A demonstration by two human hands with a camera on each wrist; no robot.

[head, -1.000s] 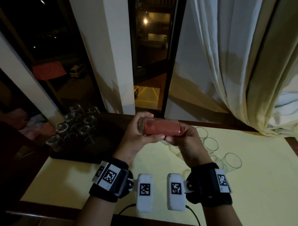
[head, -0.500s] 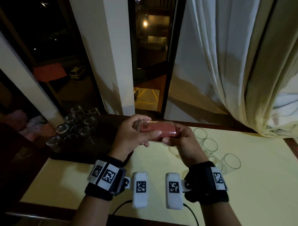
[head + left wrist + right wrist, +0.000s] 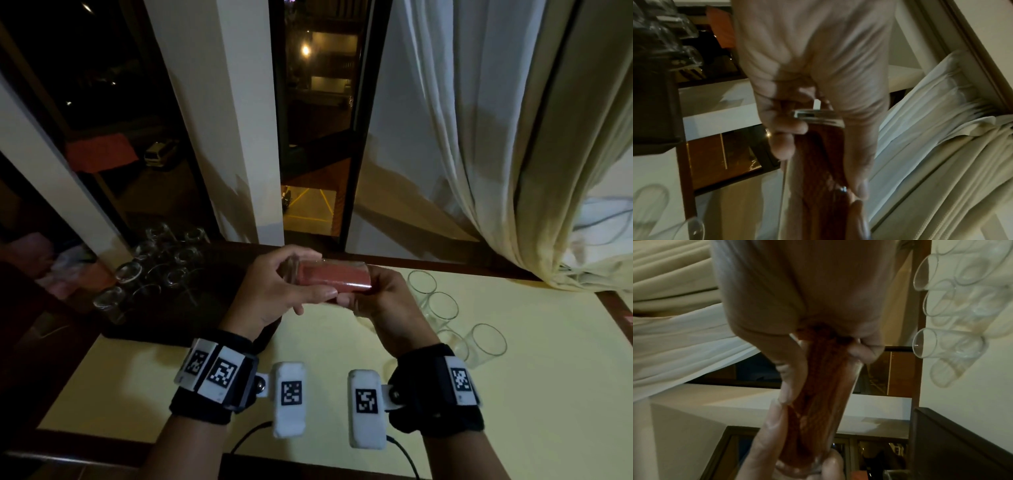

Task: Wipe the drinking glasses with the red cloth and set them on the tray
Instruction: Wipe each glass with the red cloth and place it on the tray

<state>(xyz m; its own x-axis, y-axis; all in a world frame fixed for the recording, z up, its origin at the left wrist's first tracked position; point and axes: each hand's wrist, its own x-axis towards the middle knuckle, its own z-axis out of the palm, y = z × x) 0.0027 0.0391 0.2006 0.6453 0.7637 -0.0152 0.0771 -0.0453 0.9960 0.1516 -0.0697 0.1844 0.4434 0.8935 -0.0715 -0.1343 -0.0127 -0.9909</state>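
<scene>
A: Above the table [image 3: 565,394], between both hands, the glass [image 3: 330,275] is lying on its side, well off the surface. The left hand [image 3: 274,294] is curling round its thick base end, and the right hand [image 3: 380,301] is closing on the rim end, where the cloth [image 3: 334,277] is going in.

B: So the cloth is inside it?

A: Yes, the red cloth is filling the glass almost from end to end; the wall is showing red all along. The glass itself is looking clear, straight-sided and thin at the rim, heavier at the base.

B: How is it going to handle?

A: Light but brittle, I'd judge, and slippery on the bare outside. The base is the safe place to hold; the rim is the weak part, so the right hand should be twisting the soft cloth, not squeezing the wall.

B: And the others?

A: Several glasses [image 3: 442,306] are lying on their sides on the table, just right of the hands, seemingly waiting. More glasses [image 3: 128,272] are standing on the dark tray [image 3: 205,322] to the left, so the job is looking partly done.
</scene>
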